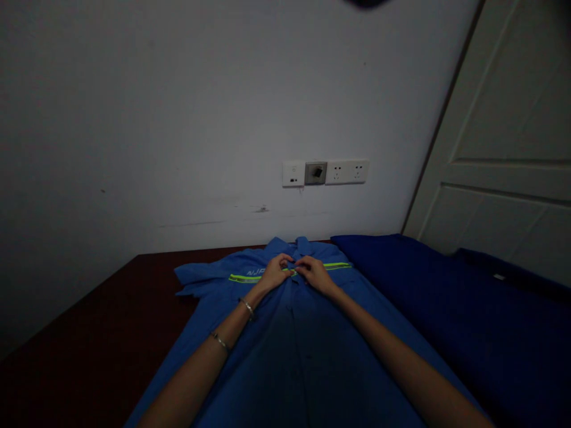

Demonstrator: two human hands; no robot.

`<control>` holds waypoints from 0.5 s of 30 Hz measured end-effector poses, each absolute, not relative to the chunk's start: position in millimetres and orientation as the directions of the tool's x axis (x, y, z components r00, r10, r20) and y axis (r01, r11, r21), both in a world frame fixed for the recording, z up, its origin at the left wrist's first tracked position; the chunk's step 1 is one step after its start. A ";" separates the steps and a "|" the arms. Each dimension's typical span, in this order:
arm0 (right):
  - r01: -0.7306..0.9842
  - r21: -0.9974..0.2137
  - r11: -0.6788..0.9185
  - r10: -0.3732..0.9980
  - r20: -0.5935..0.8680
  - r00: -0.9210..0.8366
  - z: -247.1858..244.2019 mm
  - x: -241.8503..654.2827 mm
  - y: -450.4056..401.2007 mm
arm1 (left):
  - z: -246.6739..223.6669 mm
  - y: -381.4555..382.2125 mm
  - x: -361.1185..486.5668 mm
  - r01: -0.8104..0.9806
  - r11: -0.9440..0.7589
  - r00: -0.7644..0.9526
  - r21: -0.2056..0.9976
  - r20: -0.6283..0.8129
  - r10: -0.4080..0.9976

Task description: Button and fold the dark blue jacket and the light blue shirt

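While a blue short-sleeved work shirt [267,345] lies spread out, collar toward the wall [200,119], two hands meet at its front placket.
Left hand [273,274] and right hand [314,273] are just beside each other at chest height, the thumb and fingers of each drawn in narrow, pinching the placket; the exact bit of fabric is too small to tell. Either side runs a yellow-green stripe [243,278]. Beneath lies a dark red-brown tabletop [111,315]; to the right, dark blue cloth [401,273]. Two bracelets [247,307] circle the left forearm.
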State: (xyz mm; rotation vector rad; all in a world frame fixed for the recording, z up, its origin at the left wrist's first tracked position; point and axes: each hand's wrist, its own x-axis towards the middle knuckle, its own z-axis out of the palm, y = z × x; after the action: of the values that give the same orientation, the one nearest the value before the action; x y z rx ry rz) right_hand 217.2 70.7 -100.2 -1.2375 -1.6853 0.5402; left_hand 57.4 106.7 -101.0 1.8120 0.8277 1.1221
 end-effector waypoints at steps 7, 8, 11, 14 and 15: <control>0.460 -0.791 0.403 0.895 0.445 -0.020 -104.1 214.7 72.5 | -87.6 99.2 58.4 0.366 -0.506 0.337 0.781 0.395 0.855; 0.467 -0.783 0.412 0.890 0.456 -0.021 -104.1 214.4 72.9 | -87.2 98.4 58.5 0.375 -0.521 0.334 0.767 0.413 0.847; 0.484 -0.759 0.435 0.874 0.486 -0.024 -102.7 213.5 73.1 | -87.6 97.2 58.7 0.344 -0.563 0.315 0.751 0.473 0.823; 0.521 -0.736 0.431 0.873 0.486 -0.036 -101.4 213.4 72.9 | -88.1 98.2 59.1 0.337 -0.524 0.297 0.783 0.440 0.848; 0.528 -0.736 0.423 0.879 0.476 -0.040 -101.5 213.7 73.1 | -88.2 99.1 59.1 0.343 -0.503 0.300 0.793 0.415 0.859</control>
State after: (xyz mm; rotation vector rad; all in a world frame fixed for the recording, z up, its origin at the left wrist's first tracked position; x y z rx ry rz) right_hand 213.7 73.1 -101.5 -1.2339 -1.7048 0.4511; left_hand 59.1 99.1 -88.2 1.9944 1.0661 1.1577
